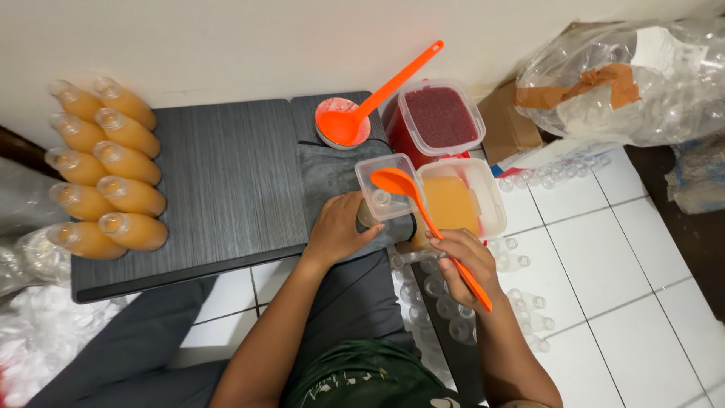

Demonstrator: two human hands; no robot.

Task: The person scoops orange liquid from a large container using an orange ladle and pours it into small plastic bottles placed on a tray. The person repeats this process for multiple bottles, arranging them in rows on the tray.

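While the left hand [337, 227] wraps its fingers round a clear bottle [370, 208] at the dark surface's [219, 189] front right corner, the right hand [464, 261] grips an orange ladle [423, 211], bowl poised over the bottle's mouth, beside the tub of orange liquid [457, 200].

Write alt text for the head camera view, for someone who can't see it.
Seen from above, a person's right hand holds an orange ladle over a small clear square funnel that the left hand steadies on a bottle. A tub of orange liquid sits alongside; filled bottles lie stacked at the left.
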